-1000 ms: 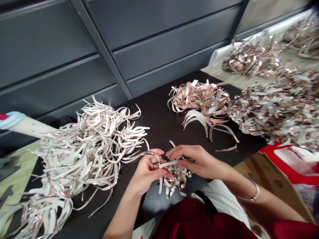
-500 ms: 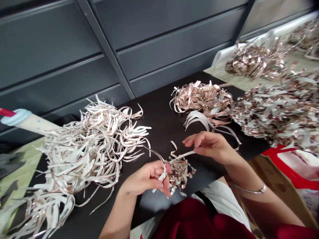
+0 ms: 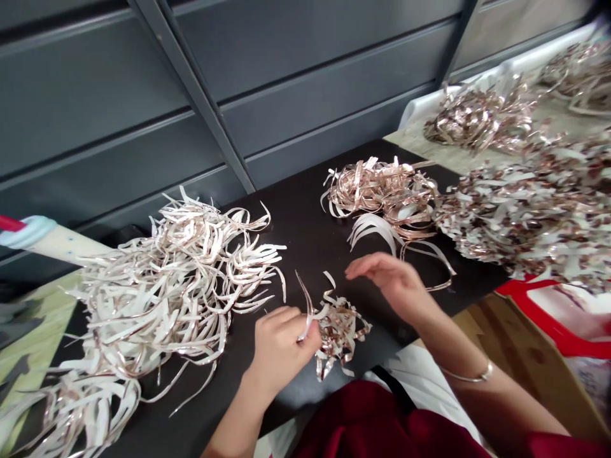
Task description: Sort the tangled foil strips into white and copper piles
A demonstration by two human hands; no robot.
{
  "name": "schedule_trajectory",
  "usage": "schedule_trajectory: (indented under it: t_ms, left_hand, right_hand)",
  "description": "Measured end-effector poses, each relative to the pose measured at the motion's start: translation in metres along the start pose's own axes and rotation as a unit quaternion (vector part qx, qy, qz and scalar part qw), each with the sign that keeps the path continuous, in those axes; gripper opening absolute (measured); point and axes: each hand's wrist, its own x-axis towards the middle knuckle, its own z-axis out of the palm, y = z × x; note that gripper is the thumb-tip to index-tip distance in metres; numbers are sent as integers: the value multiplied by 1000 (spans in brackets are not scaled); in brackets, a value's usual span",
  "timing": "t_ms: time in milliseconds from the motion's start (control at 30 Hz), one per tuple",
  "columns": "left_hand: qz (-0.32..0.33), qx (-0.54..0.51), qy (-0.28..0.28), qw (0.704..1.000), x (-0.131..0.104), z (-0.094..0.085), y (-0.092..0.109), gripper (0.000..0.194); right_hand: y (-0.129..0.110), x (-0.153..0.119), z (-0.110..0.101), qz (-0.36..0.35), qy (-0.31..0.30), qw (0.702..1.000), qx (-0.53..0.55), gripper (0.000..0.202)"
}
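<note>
My left hand (image 3: 284, 343) is closed in a fist around a thin white and rose-gold ribbon strip (image 3: 308, 302), which sticks up from between thumb and forefinger. Just beside it on the dark table lies a small pile of curled shiny strips (image 3: 340, 331). My right hand (image 3: 389, 283) hovers above and to the right of that pile, fingers stretched out, with nothing visible in it; its palm side is partly hidden. To the left spreads a large heap of long white and rose-gold strips (image 3: 167, 286).
A bundle of rose-gold ribbon (image 3: 382, 184) lies at the table's back right. Further right is a big mass of curled strips (image 3: 534, 210), above a red-edged bag (image 3: 520, 296) and a cardboard box (image 3: 501, 337). A pale roll (image 3: 71, 245) leans at left. Grey panels (image 3: 310, 83) stand behind.
My left hand has turned over, from palm up to knuckles up, keeping the strip. The strip stretched toward my right hand is no longer there, and the right hand's fingers have straightened.
</note>
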Motion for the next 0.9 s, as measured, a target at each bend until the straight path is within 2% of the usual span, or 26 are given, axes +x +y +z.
schedule_trajectory:
  t_ms: [33,67,133,200,267,400,533,667,733,800,900]
  left_hand:
    - [24,11,8,1000,0,2,1,39]
    - [47,18,9,999,-1,3,2,37]
    - [85,24,3,996,-2,5,3,34]
    - [121,26,3,992,-4,5,3,30]
    - [143,25,20,989,-5,4,3,28]
    - [160,6,29,987,-6,3,5,29]
    - [159,-25,43,986,-10,6,4,31]
    - [141,-19,60,988,-13,6,-2,32]
    - [103,-5,22,994,-10,3,-3,26]
    - [45,11,-30,998,-5,0,-2,14]
    - [-48,7,-86,995,1,-3,1,24]
  right_hand:
    - [-2,-1,10,-8,-56,997,-55,50]
    - [-4,-1,20,-31,-83,990,-105,48]
    - [-7,0,39,-61,-111,977,-171,44]
    - [-9,4,51,-66,-138,969,-191,41]
    - [-10,7,54,-55,-173,967,-177,41]
    - [-9,12,44,-37,-209,968,-133,38]
    - [-7,14,32,-51,-186,973,-126,31]
    - [-9,14,26,-81,-140,976,-148,14]
    - [-10,12,27,-97,-121,974,-167,6]
    - [-10,8,32,-125,-102,967,-197,10]
    - [-7,2,42,-170,-67,952,-247,17]
